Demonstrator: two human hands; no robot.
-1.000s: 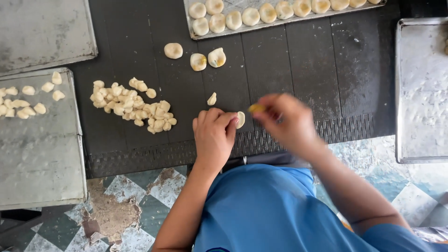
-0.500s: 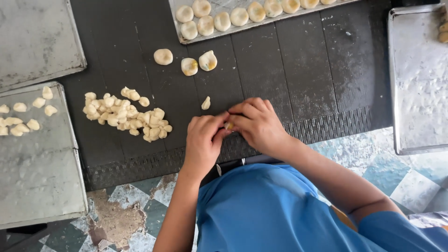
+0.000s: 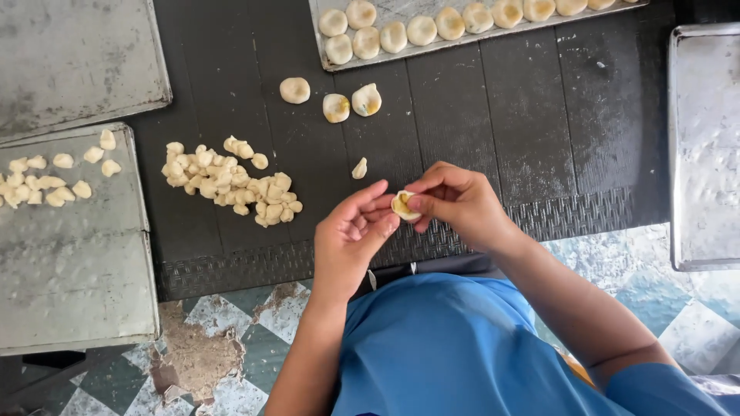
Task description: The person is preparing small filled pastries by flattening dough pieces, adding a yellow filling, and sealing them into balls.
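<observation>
Both hands meet over the near edge of a black work surface [image 3: 478, 115]. My left hand [image 3: 354, 235] and my right hand [image 3: 455, 202] pinch one small dough piece [image 3: 402, 205] with yellow filling showing inside. A single small dough bit [image 3: 360, 168] lies just beyond the hands. To the left is a heap of small raw dough pieces [image 3: 227, 179]. Three filled dumplings [image 3: 335, 104] lie farther back on the surface.
A metal tray [image 3: 401, 58] at the top holds rows of finished dumplings. A tray [image 3: 69, 254] on the left carries several small dough pieces; another bare tray [image 3: 77, 54] sits behind it. A metal tray [image 3: 705, 146] lies at right. Worn tiled floor [image 3: 208, 347] below.
The hands lifted off the surface and drew slightly toward me, now holding the dough piece up between the fingertips with its filling visible. The camera shifted a little.
</observation>
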